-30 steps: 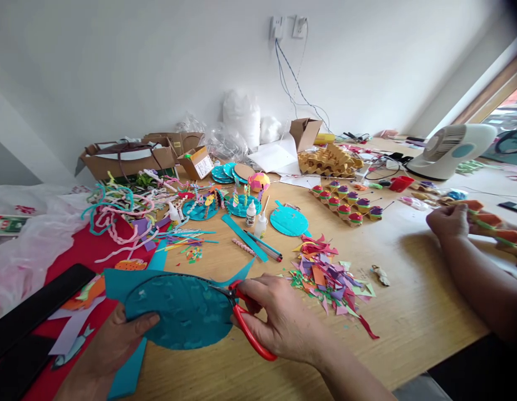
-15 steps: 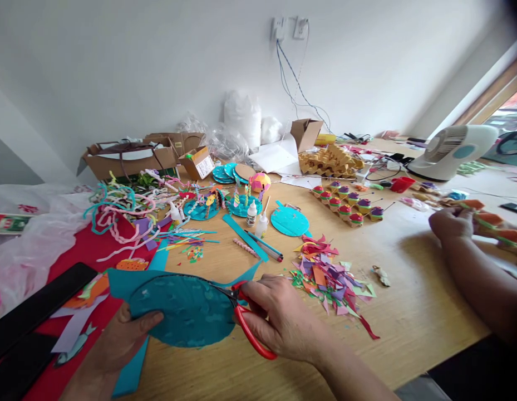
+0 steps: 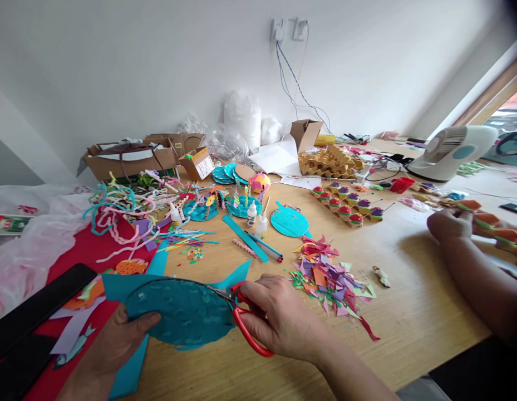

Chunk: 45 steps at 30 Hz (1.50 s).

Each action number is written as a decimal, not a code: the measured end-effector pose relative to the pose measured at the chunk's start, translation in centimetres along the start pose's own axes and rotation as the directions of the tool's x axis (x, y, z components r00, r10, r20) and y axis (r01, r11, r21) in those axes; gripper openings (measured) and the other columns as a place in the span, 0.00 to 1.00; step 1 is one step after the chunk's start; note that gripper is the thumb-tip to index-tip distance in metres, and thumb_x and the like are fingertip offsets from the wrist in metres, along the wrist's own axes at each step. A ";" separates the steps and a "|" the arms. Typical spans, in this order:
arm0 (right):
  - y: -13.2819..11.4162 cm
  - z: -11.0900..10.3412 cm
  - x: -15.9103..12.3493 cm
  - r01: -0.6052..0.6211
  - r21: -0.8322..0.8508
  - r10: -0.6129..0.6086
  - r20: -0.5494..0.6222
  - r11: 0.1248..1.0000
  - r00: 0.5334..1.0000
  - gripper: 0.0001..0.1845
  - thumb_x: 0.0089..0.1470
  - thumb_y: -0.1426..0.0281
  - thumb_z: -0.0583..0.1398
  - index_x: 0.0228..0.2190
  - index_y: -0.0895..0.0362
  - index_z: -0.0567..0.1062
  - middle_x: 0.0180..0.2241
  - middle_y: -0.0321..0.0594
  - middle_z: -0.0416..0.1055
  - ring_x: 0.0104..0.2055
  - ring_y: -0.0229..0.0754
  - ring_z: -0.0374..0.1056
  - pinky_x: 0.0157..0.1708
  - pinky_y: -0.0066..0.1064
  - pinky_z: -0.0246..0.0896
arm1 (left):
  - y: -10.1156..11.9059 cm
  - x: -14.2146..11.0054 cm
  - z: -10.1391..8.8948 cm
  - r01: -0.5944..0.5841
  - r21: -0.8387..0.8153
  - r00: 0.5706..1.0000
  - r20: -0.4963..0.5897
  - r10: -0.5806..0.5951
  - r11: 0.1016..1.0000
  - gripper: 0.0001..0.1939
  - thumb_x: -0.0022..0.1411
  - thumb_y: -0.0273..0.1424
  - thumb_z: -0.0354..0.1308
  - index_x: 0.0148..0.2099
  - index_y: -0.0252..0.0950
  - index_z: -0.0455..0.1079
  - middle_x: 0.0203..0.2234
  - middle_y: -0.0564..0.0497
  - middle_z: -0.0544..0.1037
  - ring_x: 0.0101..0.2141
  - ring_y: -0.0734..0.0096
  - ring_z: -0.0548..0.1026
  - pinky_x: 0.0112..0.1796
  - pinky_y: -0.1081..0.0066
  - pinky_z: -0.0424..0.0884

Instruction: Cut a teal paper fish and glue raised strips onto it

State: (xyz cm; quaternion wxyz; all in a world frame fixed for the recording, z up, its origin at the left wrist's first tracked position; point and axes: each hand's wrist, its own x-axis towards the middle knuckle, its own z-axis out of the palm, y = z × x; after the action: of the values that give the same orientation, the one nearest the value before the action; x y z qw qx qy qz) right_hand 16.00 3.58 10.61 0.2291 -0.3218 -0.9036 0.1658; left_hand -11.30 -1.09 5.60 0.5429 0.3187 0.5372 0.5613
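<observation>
Teal paper (image 3: 114, 285), teal disc (image 3: 183, 317) and scissors (image 3: 244, 332) held above the table (image 3: 417, 328), toward its near edge.
The left hand (image 3: 118, 340) clamps the teal disc's left side, thumb on its face; teal paper juts past the upper rim, scissors at its right. The right hand (image 3: 281, 317) is clamped round their red handles; farther right lie paper scraps (image 3: 325, 278).

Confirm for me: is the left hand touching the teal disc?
Touching. The head view shows the left hand gripping the teal disc at its left edge, the thumb lying over its face.
</observation>
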 end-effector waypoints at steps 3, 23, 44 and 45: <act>-0.1 -0.2 0.1 0.000 0.057 -0.002 0.042 0.998 0.999 0.15 0.58 0.60 0.50 0.25 0.56 0.65 0.20 0.35 0.64 0.22 0.36 0.55 0.24 0.27 0.46 | 0.2 -0.2 -0.1 0.000 0.021 0.999 0.035 -0.001 1.000 0.13 0.34 0.38 0.74 0.26 0.42 0.78 0.25 0.52 0.82 0.30 0.53 0.80 0.38 0.57 0.76; 0.1 -0.1 -0.1 0.037 -0.001 -0.037 0.030 0.999 0.999 0.17 0.59 0.60 0.49 0.23 0.56 0.65 0.18 0.35 0.62 0.20 0.35 0.52 0.23 0.29 0.41 | 0.3 -0.2 0.3 0.045 0.096 0.998 0.031 -0.048 0.994 0.17 0.30 0.40 0.74 0.27 0.42 0.78 0.22 0.49 0.81 0.33 0.47 0.80 0.41 0.53 0.75; 0.0 -0.9 -0.1 0.041 0.109 -0.056 0.134 0.993 0.989 0.13 0.57 0.63 0.51 0.25 0.56 0.65 0.20 0.35 0.65 0.22 0.35 0.57 0.24 0.27 0.48 | 0.4 -0.5 -0.5 0.019 0.095 0.998 0.058 -0.025 0.995 0.10 0.34 0.34 0.73 0.23 0.41 0.78 0.20 0.54 0.81 0.27 0.53 0.80 0.37 0.55 0.76; 0.1 -0.8 -0.1 0.042 0.112 -0.056 0.128 0.993 0.990 0.13 0.57 0.63 0.51 0.25 0.56 0.65 0.20 0.35 0.65 0.22 0.35 0.57 0.24 0.27 0.49 | 0.4 -0.5 -0.5 0.023 0.096 0.998 0.048 -0.028 0.995 0.10 0.33 0.34 0.73 0.23 0.41 0.78 0.20 0.53 0.81 0.28 0.52 0.80 0.38 0.54 0.76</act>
State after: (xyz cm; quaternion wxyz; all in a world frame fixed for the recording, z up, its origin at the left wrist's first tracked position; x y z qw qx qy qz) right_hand 16.52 3.70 11.27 0.1904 -0.2749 -0.9140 0.2300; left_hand -11.77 -1.61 5.99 0.5474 0.3512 0.5539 0.5198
